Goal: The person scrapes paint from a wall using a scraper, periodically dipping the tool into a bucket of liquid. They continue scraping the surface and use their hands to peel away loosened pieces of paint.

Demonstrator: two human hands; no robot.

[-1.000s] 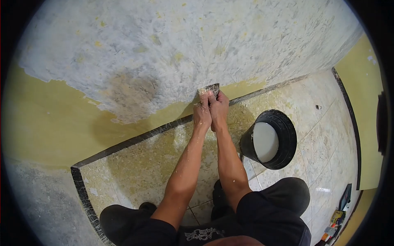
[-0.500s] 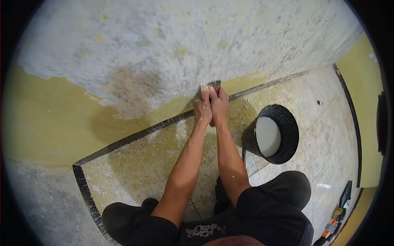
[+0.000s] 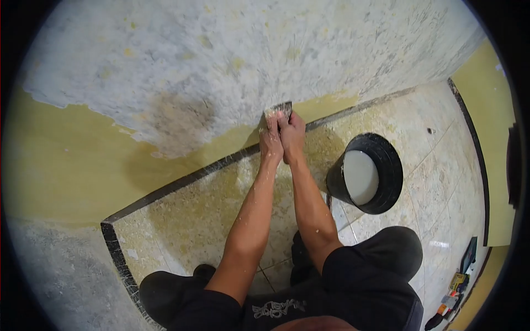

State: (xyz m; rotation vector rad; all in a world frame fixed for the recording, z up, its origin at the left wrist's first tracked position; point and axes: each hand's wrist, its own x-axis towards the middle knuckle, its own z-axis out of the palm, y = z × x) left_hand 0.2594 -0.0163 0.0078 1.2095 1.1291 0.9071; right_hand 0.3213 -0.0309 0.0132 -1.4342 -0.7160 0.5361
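My left hand point(image 3: 271, 140) and my right hand point(image 3: 291, 135) are pressed together on a flat scraper point(image 3: 285, 106) whose blade meets the wall. The fingers lie closed over the tool, hiding its handle, and pale flakes cling to the fingers and forearms. Around the blade, the wall point(image 3: 221, 71) is mottled white and grey above, with a ragged band of yellow paint point(image 3: 229, 146) below. A dark skirting strip point(image 3: 199, 171) runs along its foot, just under my hands.
A black bucket point(image 3: 393, 171) of milky liquid stands right of my forearms. Yellow and white flakes litter the tiled floor point(image 3: 182, 220). Several small items, among them a yellow one point(image 3: 458, 282) and a dark brush-like one point(image 3: 434, 321), lie by the right wall.
The view has shifted and rolled slightly. Both hands and the scraper have moved a little up and left along the wall, still held together.
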